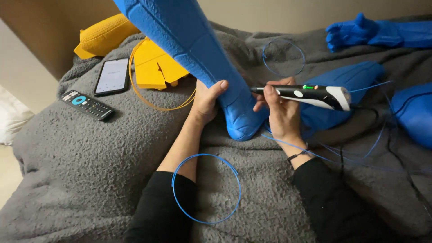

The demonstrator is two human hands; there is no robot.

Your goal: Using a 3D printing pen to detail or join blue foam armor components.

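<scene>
A large blue plastic leg-shaped part stands tilted on a grey fleece blanket, its rounded foot end down. My left hand grips it from the left, thumb on its side. My right hand holds a black and white 3D printing pen with a green light, its tip against the part's right side. Blue filament trails from the pen's back end.
A loop of blue filament lies over my left sleeve; another loop lies farther back. A phone, remote control, yellow plastic parts, a yellow cushion sit left. More blue parts lie right.
</scene>
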